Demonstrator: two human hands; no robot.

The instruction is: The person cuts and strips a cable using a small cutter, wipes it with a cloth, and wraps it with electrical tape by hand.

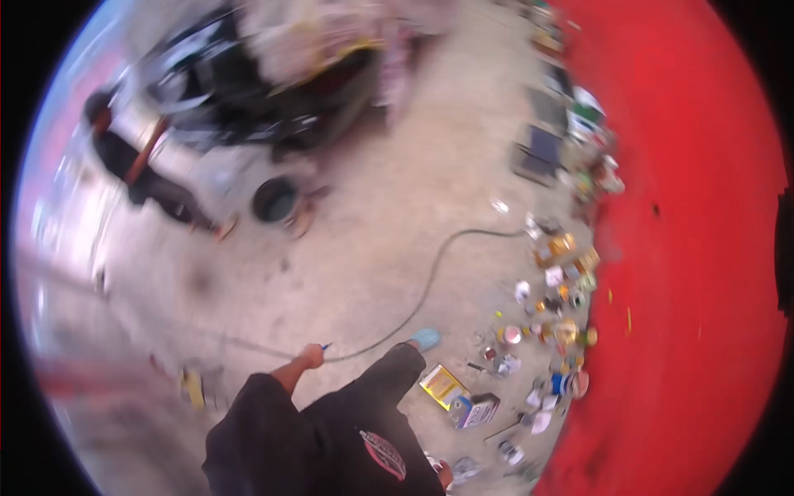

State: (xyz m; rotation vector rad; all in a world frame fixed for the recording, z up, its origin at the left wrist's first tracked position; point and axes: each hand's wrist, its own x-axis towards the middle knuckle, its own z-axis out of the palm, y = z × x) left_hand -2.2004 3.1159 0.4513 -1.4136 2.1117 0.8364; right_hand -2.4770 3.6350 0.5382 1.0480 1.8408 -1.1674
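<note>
My left hand is closed, held out to the left of my dark shirt. A small, thin blue thing, pen-like, sticks out of its fingers; blur hides its exact kind. A dark hose lies on the floor and passes behind that hand in the view. Low in the picture, my right hand shows only in part beside the shirt. Something whitish is near it, but its fingers are too hidden to read. A yellow-and-white box and a grey-purple box lie on the floor to the right of my leg.
Bottles, cans and papers line the floor along a red surface. A black bucket stands near a partly covered dark vehicle. Another person is at the left. A yellow item lies at lower left.
</note>
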